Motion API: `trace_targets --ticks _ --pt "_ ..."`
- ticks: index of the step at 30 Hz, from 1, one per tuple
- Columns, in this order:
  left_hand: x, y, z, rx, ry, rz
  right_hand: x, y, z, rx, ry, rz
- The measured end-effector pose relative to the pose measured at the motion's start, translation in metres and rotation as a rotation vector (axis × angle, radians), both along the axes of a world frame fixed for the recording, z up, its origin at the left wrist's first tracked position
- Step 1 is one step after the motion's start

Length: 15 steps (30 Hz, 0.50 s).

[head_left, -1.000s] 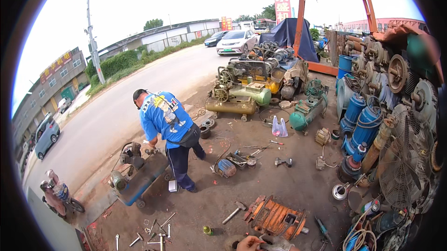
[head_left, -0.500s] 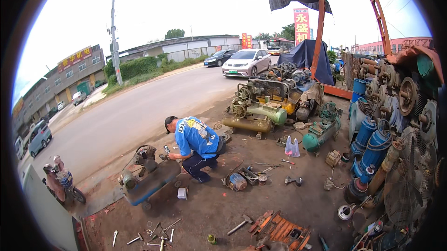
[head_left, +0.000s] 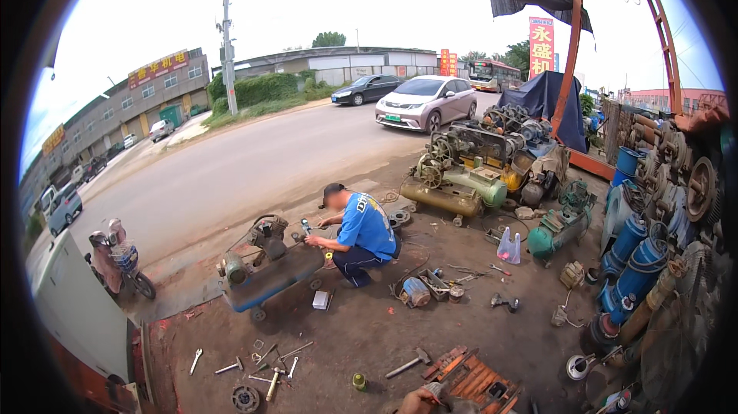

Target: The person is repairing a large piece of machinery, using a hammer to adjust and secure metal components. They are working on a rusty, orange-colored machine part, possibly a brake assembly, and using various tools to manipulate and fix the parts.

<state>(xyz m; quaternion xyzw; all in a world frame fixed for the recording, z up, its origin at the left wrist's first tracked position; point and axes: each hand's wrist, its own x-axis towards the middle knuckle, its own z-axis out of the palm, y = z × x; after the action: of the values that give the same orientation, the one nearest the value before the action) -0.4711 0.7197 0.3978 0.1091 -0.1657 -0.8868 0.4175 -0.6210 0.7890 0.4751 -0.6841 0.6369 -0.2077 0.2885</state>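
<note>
The orange ribbed casing [head_left: 478,380] lies on the ground [head_left: 315,360] at the view's lower edge, ahead and right of your one discernible hand [head_left: 417,402]; its long axis appears to slant down rightward. Whether this nearer hand is left or right, its fingers apart or clamped, cannot be told. Beyond lies a hammer [head_left: 403,368].

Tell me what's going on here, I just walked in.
A person in a blue shirt crouches beside an air compressor, with their hands at the right end of its tank. At the lower edge, what looks like the camera wearer's hand is partly cut off beside a rusty orange motor; its grip can't be made out. A hammer lies left of that motor, and wrenches are scattered farther left.
</note>
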Motion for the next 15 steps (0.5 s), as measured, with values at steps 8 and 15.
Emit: trace_targets --ticks 8,15 --pt "0.001 -0.001 0.003 0.005 -0.164 0.018 0.013 0.009 -0.018 -0.096 -0.046 0.006" --pt "0.005 -0.015 0.013 0.017 -0.156 0.045 0.014 0.011 -0.007 -0.018 -0.019 0.043"
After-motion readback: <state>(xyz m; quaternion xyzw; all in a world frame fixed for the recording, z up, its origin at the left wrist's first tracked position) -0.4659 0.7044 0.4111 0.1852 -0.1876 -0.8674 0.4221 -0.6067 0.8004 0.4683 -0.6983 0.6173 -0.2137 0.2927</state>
